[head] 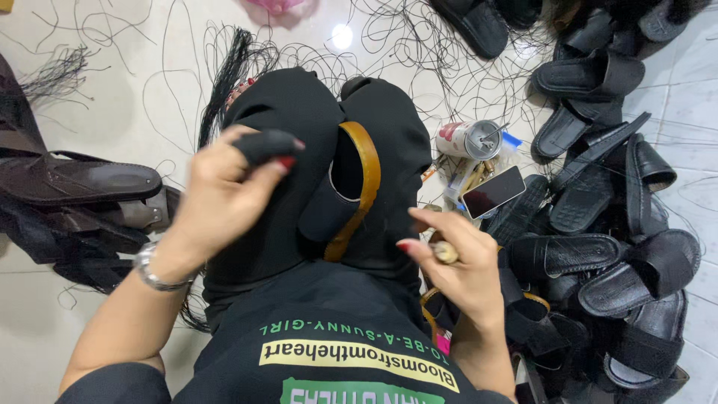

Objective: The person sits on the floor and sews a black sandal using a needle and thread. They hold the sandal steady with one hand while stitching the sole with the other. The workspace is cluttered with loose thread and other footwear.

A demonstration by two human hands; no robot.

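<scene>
Seated worker on a tiled floor, a tan-edged sandal (357, 187) held between the black-clad knees (299, 120).

The left hand (224, 191) is raised above the left knee, its index finger in a black finger sleeve (265, 144), the fingers curled and pinched together; whether a thread is held between them cannot be told. The right hand (456, 265) grips a small pale-handled tool (446, 253) just beside the sandal, fingers closed round it. A metal wristwatch (153, 271) sits on the left wrist. Right of the knees lie a drinks can (470, 140) and a phone (493, 191); beyond them, a heap of black sandals (606, 224). Brown sandals (75, 183) lie at the left, and loose black threads (232, 67) are strewn over the floor (90, 322).
</scene>
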